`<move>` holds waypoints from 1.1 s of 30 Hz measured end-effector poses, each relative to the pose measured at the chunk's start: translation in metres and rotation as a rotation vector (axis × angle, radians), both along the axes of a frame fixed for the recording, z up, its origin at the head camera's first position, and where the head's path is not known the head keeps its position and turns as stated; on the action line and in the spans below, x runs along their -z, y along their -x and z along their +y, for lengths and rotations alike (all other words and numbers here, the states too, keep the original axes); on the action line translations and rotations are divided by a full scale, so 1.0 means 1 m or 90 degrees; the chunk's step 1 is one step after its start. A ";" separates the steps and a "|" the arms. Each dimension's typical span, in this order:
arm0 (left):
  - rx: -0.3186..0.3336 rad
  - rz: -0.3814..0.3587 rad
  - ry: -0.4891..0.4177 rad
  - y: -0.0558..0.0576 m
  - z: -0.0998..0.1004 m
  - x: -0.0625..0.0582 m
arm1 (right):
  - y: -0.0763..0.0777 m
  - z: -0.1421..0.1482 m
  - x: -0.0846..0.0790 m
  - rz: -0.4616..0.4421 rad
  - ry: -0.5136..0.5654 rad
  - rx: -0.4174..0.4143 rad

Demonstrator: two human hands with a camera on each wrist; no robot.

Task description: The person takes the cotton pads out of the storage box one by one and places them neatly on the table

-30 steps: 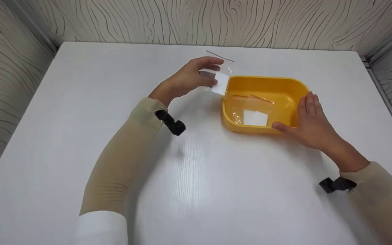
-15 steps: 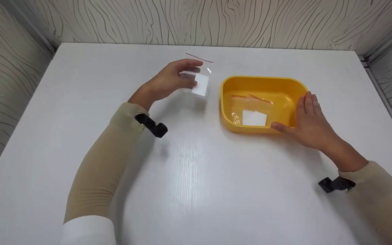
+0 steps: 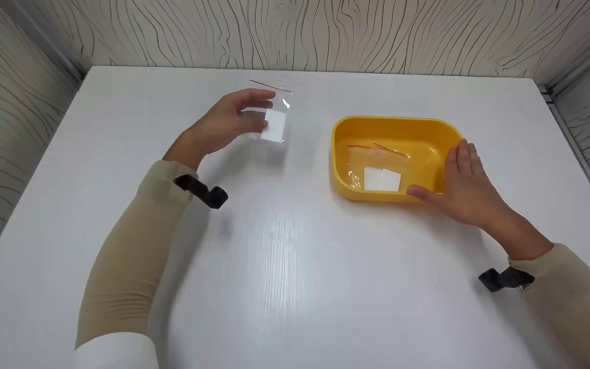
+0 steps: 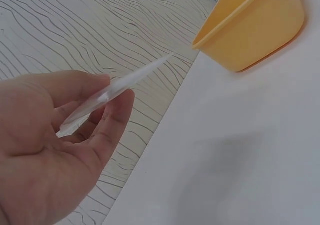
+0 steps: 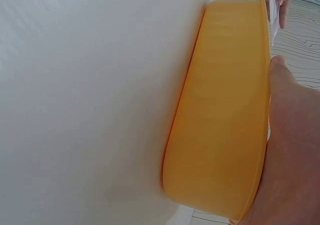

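My left hand [image 3: 228, 120] pinches a clear zip bag [image 3: 274, 123] with a white card inside and a red line along its top edge. The bag hangs above the table, left of the yellow bin [image 3: 349, 192]. In the left wrist view, thumb and fingers hold the bag [image 4: 117, 88] nearly edge-on. My right hand [image 3: 471, 192] rests on the bin's right end with straight fingers, its thumb over the front rim. Inside the bin lie clear bags with white cards [image 3: 382, 179] and red lines, overlapping. The right wrist view shows the bin's outer wall [image 5: 220, 105] beside that hand.
The white table [image 3: 285, 287] reaches back to a wall [image 3: 295, 33] with a wood-line pattern. Metal rails [image 3: 587, 148] run along the side. A black wrist camera [image 3: 203, 190] sits on the left sleeve, and another camera [image 3: 506, 279] on the right.
My left hand has moved left with the zip bag, away from the bin's left rim. The right hand and the bin have stayed in place.
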State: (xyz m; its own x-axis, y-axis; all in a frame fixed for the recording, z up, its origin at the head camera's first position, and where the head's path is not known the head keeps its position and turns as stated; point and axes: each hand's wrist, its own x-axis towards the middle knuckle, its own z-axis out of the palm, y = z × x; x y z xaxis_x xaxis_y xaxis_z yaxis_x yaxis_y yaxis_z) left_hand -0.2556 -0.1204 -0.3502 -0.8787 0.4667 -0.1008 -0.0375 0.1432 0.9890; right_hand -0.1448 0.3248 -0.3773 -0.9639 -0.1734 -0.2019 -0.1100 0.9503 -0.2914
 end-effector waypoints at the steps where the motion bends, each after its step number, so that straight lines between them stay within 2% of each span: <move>1: -0.001 0.001 0.002 0.000 -0.003 0.000 | 0.000 0.000 0.000 -0.001 0.001 0.000; 17: -0.045 0.016 0.144 -0.009 -0.050 0.001 | 0.001 -0.001 -0.001 -0.008 -0.001 0.009; 33: -0.068 0.005 0.142 -0.016 -0.087 0.009 | -0.001 0.000 -0.002 0.002 0.009 0.001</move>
State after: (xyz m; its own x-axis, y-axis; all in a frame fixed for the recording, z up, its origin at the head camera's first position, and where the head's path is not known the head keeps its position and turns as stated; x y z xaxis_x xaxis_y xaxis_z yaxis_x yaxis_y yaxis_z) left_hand -0.2399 -0.2075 -0.3597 -0.9232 0.3375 -0.1836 -0.0562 0.3540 0.9336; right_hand -0.1438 0.3245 -0.3756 -0.9650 -0.1741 -0.1962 -0.1090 0.9465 -0.3037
